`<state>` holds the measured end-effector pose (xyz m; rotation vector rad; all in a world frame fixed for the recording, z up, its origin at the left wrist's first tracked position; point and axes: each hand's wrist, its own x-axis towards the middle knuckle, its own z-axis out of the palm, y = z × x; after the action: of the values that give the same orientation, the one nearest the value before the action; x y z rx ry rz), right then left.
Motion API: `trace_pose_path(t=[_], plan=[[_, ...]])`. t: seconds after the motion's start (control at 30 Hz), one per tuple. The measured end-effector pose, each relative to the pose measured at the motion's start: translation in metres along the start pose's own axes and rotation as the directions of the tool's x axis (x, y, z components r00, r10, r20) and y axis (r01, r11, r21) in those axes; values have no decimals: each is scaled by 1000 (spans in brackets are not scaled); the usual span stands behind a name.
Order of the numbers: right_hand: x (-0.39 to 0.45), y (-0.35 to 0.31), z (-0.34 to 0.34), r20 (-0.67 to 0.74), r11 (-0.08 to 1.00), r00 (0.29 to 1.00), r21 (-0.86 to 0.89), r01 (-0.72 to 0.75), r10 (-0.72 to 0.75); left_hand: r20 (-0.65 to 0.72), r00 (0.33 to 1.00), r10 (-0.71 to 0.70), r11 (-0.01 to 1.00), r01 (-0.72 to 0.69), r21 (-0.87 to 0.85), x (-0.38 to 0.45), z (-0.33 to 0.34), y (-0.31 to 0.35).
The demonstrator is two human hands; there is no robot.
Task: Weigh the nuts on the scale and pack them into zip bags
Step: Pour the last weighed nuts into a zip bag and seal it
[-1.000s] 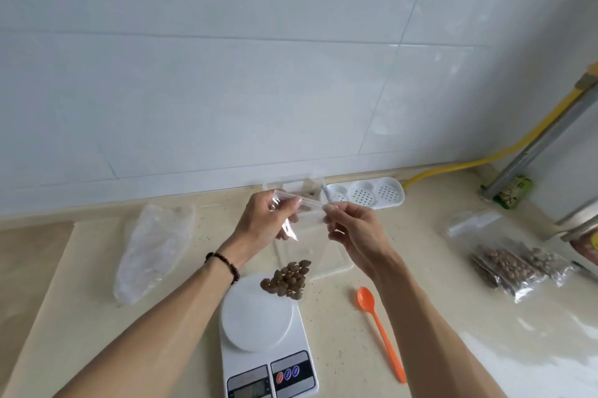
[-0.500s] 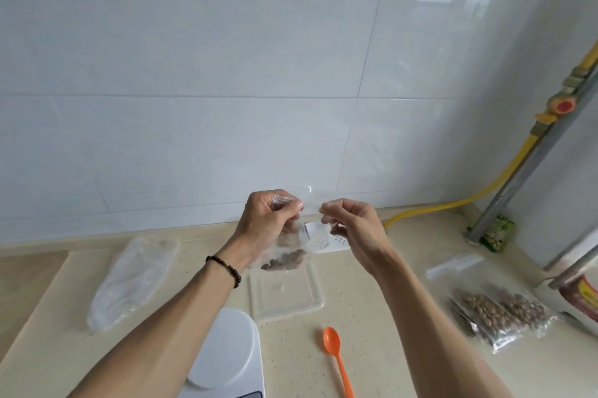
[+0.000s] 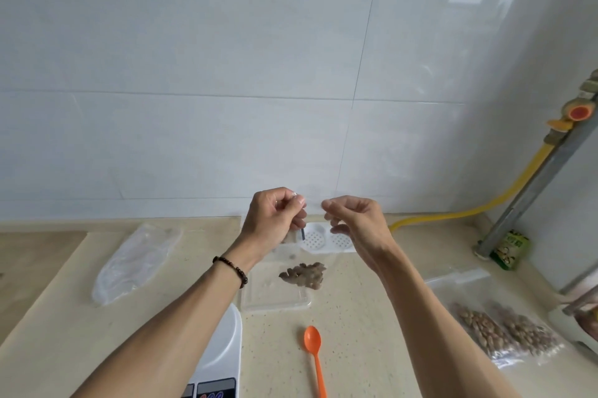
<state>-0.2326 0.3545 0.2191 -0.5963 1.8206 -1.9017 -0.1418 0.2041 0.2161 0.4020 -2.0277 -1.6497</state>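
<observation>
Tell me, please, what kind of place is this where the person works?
Probably a home kitchen counter. Signs: the white tiled wall, the beige stone-like countertop, and the yellow gas hose with a valve on the right. A kitchen scale also stands there.

glossy white tiled wall [image 3: 226, 74], beige speckled countertop [image 3: 372, 349], soft daylight

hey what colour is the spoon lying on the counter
Orange: the spoon shows clearly in the head view, near the scale.
</observation>
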Motion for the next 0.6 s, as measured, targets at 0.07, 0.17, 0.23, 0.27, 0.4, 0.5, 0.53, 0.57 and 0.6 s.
trace_pose_path(t=[0.07,0.17,0.23,0.27,0.4,0.5,0.53,0.57,0.6], plan=[[0,-1,1,-6,1000,1000,-12,15,-15,20,1000,23,1000,-23,3,0,4,2],[1,-2,-2,-23,995,997,-80,65,-67,109,994,-23,999,25,-19,5,2,5],[1,-2,-3,-24,989,996,-122,82,-86,194,979,-55,998,57,-7,10,-1,4],[2,-3,-2,-19,987,996,-137,82,-85,231,971,-53,999,50,15,12,-1,3],[4,-4,-4,-3,993,1000,-118,8,-8,233,973,4,999,-15,48,19,5,-3],[4,2,-14,-85,993,996,-114,11,-21,225,974,-3,999,-7,41,26,8,-7],[3,4,-17,-116,987,992,-156,25,-43,253,967,-24,999,17,31,28,9,-10],[2,6,-20,-145,980,987,-197,33,-63,293,955,-48,999,45,18,29,10,-12],[1,8,-23,-174,972,982,-232,33,-75,337,939,-67,998,68,6,31,11,-14]])
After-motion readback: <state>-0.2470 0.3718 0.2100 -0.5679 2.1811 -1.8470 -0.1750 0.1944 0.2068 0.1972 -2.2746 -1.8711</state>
